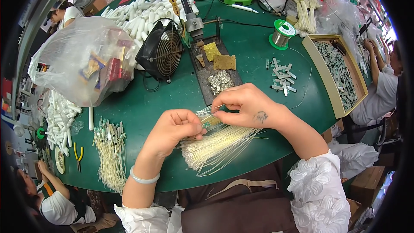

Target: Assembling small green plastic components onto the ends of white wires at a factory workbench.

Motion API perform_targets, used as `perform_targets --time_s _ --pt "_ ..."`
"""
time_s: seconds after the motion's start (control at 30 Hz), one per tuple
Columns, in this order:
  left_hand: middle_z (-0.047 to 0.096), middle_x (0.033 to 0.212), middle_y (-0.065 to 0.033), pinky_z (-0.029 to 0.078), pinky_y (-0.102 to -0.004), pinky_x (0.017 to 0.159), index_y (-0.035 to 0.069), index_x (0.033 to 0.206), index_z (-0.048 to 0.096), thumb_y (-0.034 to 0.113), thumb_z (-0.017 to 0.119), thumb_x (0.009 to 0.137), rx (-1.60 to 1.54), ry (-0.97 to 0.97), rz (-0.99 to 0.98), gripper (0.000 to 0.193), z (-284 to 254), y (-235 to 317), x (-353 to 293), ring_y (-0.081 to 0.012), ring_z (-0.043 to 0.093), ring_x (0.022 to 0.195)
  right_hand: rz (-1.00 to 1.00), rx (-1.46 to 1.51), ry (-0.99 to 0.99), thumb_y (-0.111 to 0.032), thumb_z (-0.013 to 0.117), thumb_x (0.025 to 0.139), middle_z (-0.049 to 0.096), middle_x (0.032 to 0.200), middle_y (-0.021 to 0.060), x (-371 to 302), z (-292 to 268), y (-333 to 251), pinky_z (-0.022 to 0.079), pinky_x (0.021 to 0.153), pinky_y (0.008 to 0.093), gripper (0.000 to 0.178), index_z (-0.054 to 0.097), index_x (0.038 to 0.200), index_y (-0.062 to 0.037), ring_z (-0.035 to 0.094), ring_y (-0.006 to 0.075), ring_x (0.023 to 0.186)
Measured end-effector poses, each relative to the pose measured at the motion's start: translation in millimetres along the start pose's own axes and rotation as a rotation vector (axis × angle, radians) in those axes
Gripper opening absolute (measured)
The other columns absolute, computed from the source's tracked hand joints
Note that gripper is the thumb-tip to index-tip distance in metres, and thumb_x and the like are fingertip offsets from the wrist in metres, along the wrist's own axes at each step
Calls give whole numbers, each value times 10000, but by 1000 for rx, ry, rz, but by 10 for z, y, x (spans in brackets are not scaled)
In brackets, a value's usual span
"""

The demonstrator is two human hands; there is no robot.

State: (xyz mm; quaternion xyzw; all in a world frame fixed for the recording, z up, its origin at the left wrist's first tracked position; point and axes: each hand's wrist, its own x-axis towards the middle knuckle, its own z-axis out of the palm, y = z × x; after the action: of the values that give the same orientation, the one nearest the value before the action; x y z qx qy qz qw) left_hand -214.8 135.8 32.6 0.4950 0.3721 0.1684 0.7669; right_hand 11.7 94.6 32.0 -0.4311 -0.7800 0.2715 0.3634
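Over the near middle of the green table, my left hand (pixel 174 130) is closed, thumb and finger pinching a small green circuit board (pixel 206 124). My right hand (pixel 246 107) is just to the right of it, its thumb and fingertips pinched on what looks like a thin wire. Beneath both hands lies a spread bundle of pale yellow wires (pixel 217 149). Farther left is a second wire bundle (pixel 111 159) with small green boards at its far end. Beyond my hands, a dark metal tray (pixel 200 75) carries a silvery, crumbly heap (pixel 220 81) and a brown sponge (pixel 224 62).
A black fan (pixel 160 51) and a plastic bag of wrapped packets (pixel 92 60) stand left. White tubes (pixel 140 19) are piled behind. Right are a solder spool (pixel 281 35), small metal pieces (pixel 282 77) and a filled box (pixel 322 75). Yellow-handled pliers (pixel 78 156) lie left. Co-workers sit on both sides.
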Motion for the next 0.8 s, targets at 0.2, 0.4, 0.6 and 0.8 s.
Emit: perform_targets --time_s 0.2,0.4,0.6,0.8 --pt "670 813 -95 501 -225 677 -26 862 603 25 609 842 66 163 214 56 72 -72 26 -135 655 739 250 -4 -95 -159 663 721 511 557 88 22 -14 -110 402 495 338 147 645 808 -41 499 227 492" --pt "690 875 -128 517 -226 706 -60 960 588 18 597 879 167 238 225 113 227 -45 -17 -160 679 805 325 70 12 -113 651 755 338 501 -5 19 72 -223 300 461 267 98 630 806 -32 312 70 476" --pt "687 865 -135 535 -234 718 -84 980 591 9 609 874 174 234 228 142 253 -86 1 -158 672 796 376 55 36 -118 645 752 330 489 -5 20 91 -240 308 461 276 98 625 796 -32 308 82 469" --pt "681 830 -126 544 -240 710 -84 947 590 -4 604 865 197 284 227 115 297 -136 48 -153 669 756 402 56 28 -119 640 752 329 488 0 23 106 -255 312 465 275 103 622 798 -29 301 88 472"
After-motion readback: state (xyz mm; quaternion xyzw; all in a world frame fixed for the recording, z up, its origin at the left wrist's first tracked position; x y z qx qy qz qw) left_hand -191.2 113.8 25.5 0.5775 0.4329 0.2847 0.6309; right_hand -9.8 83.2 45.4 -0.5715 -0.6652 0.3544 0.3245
